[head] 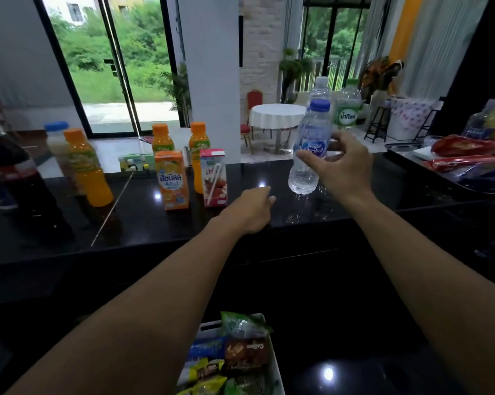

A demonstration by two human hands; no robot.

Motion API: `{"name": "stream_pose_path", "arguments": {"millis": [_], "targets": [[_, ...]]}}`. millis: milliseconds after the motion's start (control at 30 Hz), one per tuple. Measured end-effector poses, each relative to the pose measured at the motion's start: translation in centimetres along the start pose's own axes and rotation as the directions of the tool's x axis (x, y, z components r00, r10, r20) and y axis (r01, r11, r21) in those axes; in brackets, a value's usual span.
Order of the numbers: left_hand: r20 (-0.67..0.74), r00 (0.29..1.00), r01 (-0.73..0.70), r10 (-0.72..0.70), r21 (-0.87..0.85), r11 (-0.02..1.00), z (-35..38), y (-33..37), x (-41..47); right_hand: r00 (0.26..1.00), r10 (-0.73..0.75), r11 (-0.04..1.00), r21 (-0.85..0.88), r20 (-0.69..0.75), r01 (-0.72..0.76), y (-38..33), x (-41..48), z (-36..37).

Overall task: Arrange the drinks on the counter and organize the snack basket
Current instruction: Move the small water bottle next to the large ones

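The right hand (343,166) grips a clear blue-capped plastic water bottle (309,149), tilted; the left hand (252,210) rests loosely curled, empty, on the black bench (143,220).

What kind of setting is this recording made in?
Probably a bar-style serving counter in a home or small event space: a glossy black counter lined with bottled and boxed drinks, a snack basket below, and a clothed round table with banquet chairs near glass doors.
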State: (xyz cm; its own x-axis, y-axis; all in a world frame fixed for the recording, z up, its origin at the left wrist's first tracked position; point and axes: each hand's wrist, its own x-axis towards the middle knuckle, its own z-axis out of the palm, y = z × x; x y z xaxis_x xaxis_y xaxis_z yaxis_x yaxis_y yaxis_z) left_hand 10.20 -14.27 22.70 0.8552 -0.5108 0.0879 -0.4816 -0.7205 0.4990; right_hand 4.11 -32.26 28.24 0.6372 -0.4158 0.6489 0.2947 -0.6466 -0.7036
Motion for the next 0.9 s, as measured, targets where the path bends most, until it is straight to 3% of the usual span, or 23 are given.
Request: {"name": "stream_pose_path", "arguments": {"millis": [167,633,900], "targets": [[-0.028,0.999,0.047,-0.041,0.231,0.972,2.1,-0.7,2.7,0.999,0.033,0.999,-0.043,-0.015,-0.034,2.4,4.0,0.1],[-0.109,0.994,0.041,-0.013,0.261,0.964,2.8,-2.0,5.4,0.991,0.122,0.985,-0.129,0.058,-0.114,7.8,10.6,9.7],[-0.140,0.990,0.045,-0.009,0.258,0.965,3.1,-2.4,6.1,0.971,0.220,0.970,-0.122,0.092,-0.208,10.4,9.3,11.0]]}}
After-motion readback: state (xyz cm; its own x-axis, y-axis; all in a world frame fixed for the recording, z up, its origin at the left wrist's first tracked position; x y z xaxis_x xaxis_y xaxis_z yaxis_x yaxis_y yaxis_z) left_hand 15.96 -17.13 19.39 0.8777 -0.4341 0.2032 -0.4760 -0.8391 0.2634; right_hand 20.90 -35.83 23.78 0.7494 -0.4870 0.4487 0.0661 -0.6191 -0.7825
